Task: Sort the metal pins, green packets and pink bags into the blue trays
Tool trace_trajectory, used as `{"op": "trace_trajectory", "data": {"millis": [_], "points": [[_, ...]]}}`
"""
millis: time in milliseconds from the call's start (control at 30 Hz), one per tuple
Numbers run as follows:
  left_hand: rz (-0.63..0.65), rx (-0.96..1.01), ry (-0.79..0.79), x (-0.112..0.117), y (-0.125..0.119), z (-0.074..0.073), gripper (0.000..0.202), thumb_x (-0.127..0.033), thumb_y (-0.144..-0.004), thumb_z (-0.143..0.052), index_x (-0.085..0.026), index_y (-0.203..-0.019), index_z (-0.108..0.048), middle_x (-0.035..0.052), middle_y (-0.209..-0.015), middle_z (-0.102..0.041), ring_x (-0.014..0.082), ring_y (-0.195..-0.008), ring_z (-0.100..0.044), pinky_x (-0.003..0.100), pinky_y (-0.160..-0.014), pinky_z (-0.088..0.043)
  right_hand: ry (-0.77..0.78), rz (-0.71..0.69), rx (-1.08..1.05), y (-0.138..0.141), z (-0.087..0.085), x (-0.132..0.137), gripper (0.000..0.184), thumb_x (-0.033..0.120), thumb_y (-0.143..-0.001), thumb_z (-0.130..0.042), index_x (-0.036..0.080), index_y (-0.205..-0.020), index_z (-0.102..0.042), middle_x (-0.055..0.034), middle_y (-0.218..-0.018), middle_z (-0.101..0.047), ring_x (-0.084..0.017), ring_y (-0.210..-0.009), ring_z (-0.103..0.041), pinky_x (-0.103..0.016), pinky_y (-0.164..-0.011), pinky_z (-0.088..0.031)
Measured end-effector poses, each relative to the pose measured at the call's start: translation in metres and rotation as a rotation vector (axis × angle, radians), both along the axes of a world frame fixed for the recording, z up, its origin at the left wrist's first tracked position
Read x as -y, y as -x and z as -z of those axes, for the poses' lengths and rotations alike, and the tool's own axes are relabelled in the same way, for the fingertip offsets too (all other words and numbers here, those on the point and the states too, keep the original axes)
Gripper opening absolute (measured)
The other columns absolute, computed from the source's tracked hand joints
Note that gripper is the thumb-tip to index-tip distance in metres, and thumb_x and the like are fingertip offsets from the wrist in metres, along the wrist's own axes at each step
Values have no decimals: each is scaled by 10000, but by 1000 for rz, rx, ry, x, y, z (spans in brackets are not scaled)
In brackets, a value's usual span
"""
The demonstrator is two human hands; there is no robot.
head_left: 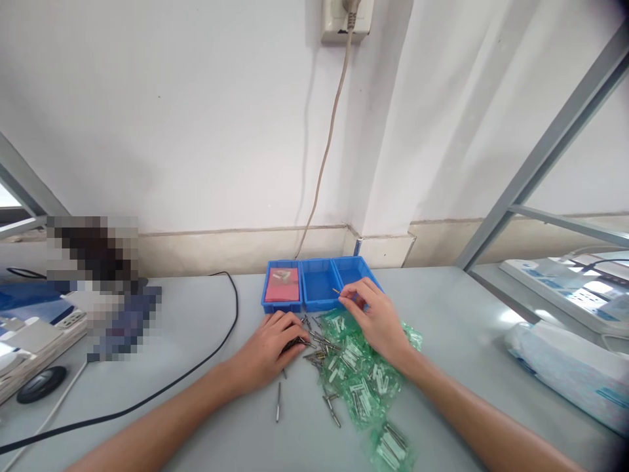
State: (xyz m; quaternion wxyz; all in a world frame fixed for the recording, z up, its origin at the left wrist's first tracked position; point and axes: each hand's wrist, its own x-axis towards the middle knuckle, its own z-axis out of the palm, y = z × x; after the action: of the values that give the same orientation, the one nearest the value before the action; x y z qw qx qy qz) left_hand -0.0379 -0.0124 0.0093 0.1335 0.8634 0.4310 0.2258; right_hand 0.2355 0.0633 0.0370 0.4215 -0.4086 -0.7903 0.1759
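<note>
My right hand [372, 318] pinches a thin, brass-coloured metal pin [335, 290] between thumb and fingertips, above the front edge of the middle blue bin [318, 283]. On the table, my left hand [275, 346] curls around several dark metal pins [296, 341], its fingers partly hiding them. Loose metal pins [325, 342] lie in a heap between the hands. Nearer to me, a single metal pin [278, 402] lies apart. Green plastic bags [361, 396] holding metal pins and white labels spread below my right hand.
The left blue bin [264, 303] holds a red sheet [282, 292] with small pale pieces on it. A right blue bin [352, 263] adjoins the middle one. A black cable [191, 368] crosses the table at left. A soft white-blue package [565, 373] and metal frame [521, 157] stand at right.
</note>
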Motion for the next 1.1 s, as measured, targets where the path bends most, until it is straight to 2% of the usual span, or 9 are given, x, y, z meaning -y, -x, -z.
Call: {"op": "trace_trajectory", "data": {"millis": [133,233,433,567,667,733,900,1100], "points": [[-1,-1,5,0,0,0,153,-253,-1124,-548,-267,-1201,-680,55,-1221,-646,244,-1113,-555,390,-979,-446,-132,39,177,-4,6,-7,135,205,-1086,-575,246,-1048,-697,-52,-1076,-689,-244,-960,-677,-378,-837,-510],[-2,-2,3,0,0,-1,154,-246,-1122,-547,-265,-1200,-679,55,-1218,-648,245,-1110,-556,391,-979,-446,-192,49,295,-7,11,-13,162,212,-1101,-563,253,-1090,-719,-60,-1090,-712,-267,-979,-684,-417,-874,-502],[-4,-2,-8,0,-1,-1,146,-249,-1115,-561,-265,-1179,-691,51,-1176,-654,245,-1089,-559,382,-962,-450,-284,15,329,-5,9,-7,206,254,-1122,-548,242,-1254,-706,-100,-1151,-714,-294,-1042,-655,-461,-929,-477],[-28,24,-22,0,-2,1,106,-246,-1100,-590,-248,-1141,-688,49,-1143,-662,241,-1062,-562,375,-944,-454,-240,-168,363,4,0,14,158,300,-1123,-579,238,-1135,-724,-65,-1053,-722,-248,-957,-633,-415,-871,-428],[-54,32,-24,0,-3,3,51,-249,-1086,-621,-230,-1086,-668,41,-1099,-662,236,-1037,-557,370,-921,-454,-187,-317,460,11,-3,28,207,443,-1042,-725,240,-1077,-735,-32,-964,-710,-237,-933,-616,-403,-864,-391],[-67,29,-19,1,-3,3,52,-250,-1087,-620,-222,-1060,-655,37,-1081,-657,234,-1026,-553,368,-907,-452,-166,-401,490,13,-2,34,234,462,-991,-792,243,-1051,-738,-10,-949,-715,-224,-940,-623,-397,-887,-377],[-84,4,-33,0,-4,3,101,-270,-1102,-591,-216,-1028,-635,45,-1070,-645,238,-1005,-543,373,-881,-449,-121,-438,516,16,0,36,68,311,-1047,-734,249,-1021,-728,4,-932,-729,-209,-937,-630,-392,-912,-360],[-87,4,-65,-1,-4,5,91,-265,-1105,-588,-227,-1042,-642,35,-1069,-656,234,-998,-550,379,-885,-447,-91,-367,525,19,2,35,108,202,-1068,-667,229,-964,-653,2,-945,-740,-204,-909,-622,-388,-899,-337]]}}
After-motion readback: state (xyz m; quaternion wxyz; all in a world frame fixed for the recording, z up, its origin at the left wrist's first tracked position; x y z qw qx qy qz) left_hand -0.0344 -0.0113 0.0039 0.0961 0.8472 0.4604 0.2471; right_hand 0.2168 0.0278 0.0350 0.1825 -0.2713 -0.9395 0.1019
